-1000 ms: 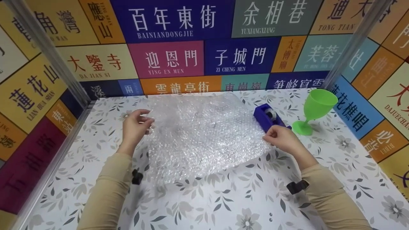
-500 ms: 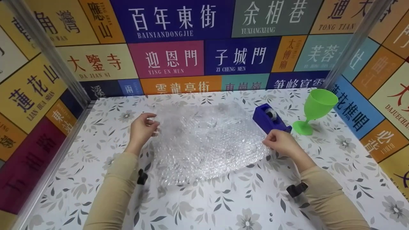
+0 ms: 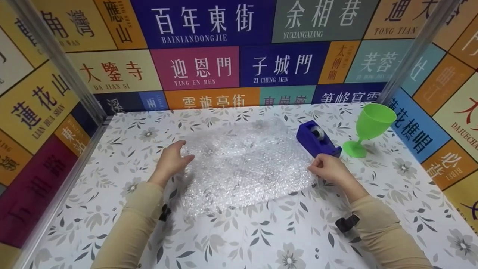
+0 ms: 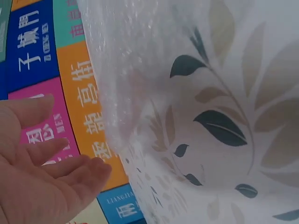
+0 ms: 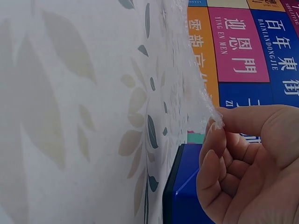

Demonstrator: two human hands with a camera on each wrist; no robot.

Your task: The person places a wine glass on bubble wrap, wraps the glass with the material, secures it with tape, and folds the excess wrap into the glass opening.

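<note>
A clear sheet of bubble wrap [image 3: 242, 164] lies spread over the middle of the table. My right hand [image 3: 328, 170] pinches its right edge between thumb and forefinger, as the right wrist view shows at the bubble wrap's corner [image 5: 212, 114]. At the left edge of the sheet is my left hand [image 3: 172, 162], its thumb and fingers spread apart. In the left wrist view the left hand [image 4: 51, 172] has relaxed fingers with nothing between them, beside the hanging edge of the wrap [image 4: 119, 88].
A blue tape dispenser [image 3: 317, 140] stands just beyond my right hand. Farther right is a green plastic goblet [image 3: 368, 127], upright. The table [image 3: 231, 243] has a leaf-patterned cover, and panels with lettering [image 3: 201, 69] rise behind it and on both sides.
My left hand has moved right and toward me, and its fingers have spread from a near pinch. The sheet's far edge has dropped closer to me. My right hand has barely moved.
</note>
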